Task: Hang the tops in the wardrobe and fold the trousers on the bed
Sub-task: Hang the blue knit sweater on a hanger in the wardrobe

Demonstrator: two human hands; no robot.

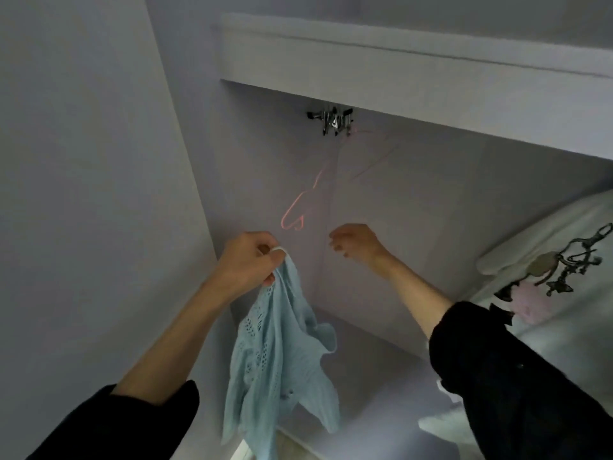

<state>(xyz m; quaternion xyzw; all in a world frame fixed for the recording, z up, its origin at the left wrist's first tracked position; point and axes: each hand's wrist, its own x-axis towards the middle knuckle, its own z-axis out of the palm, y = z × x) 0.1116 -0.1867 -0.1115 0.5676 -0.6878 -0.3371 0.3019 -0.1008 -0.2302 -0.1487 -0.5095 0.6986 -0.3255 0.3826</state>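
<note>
I look up into a white wardrobe (365,194). My left hand (248,260) grips the top edge of a light blue knitted top (275,360), which hangs down crumpled below my fist. A thin pink hanger (293,219) dangles tilted from a cluster of metal hooks (331,120) under the shelf. My right hand (355,244) is raised just right of the hanger's lower end, fingers loosely curled, with nothing visibly in it. No trousers or bed are in view.
A white garment with a dark and pink print (547,277) hangs at the right side of the wardrobe. A white shelf (398,61) spans the top. The wardrobe's left wall (99,161) is close to my left arm.
</note>
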